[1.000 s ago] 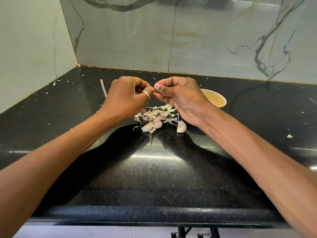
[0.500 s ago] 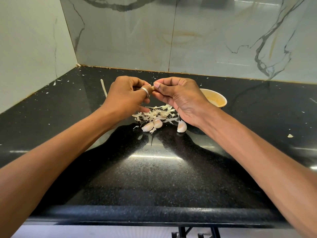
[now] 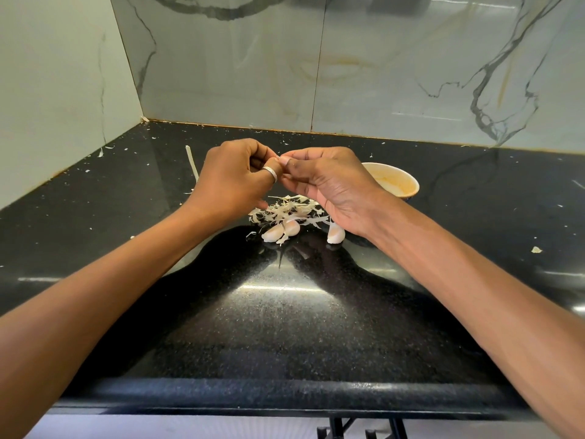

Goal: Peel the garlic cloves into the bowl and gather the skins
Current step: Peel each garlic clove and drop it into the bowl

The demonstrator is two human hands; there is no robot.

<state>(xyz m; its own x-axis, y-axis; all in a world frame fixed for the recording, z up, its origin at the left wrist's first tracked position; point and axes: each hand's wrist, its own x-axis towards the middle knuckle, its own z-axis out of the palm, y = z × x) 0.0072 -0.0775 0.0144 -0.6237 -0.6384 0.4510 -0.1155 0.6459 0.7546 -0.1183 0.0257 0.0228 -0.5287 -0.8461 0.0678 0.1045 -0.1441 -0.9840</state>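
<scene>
My left hand (image 3: 234,179), with a ring on one finger, and my right hand (image 3: 329,182) meet fingertip to fingertip above the counter, pinching a garlic clove that is almost wholly hidden between the fingers. Below them lies a pile of pale garlic skins (image 3: 288,210). Two unpeeled cloves (image 3: 280,231) rest at the pile's near edge, and a third clove (image 3: 335,236) sits under my right wrist. A small cream bowl (image 3: 402,182) stands just right of my right hand, partly hidden by it.
The black granite counter (image 3: 285,312) ends in a rounded front edge near me. Marble walls close the back and left. A long skin strip (image 3: 191,161) lies left of my left hand. Small skin flecks are scattered around, one scrap (image 3: 536,249) far right.
Both hands stay together above the pile; the fingers have shifted slightly on the clove. The cloves, skins and bowl have not moved.
</scene>
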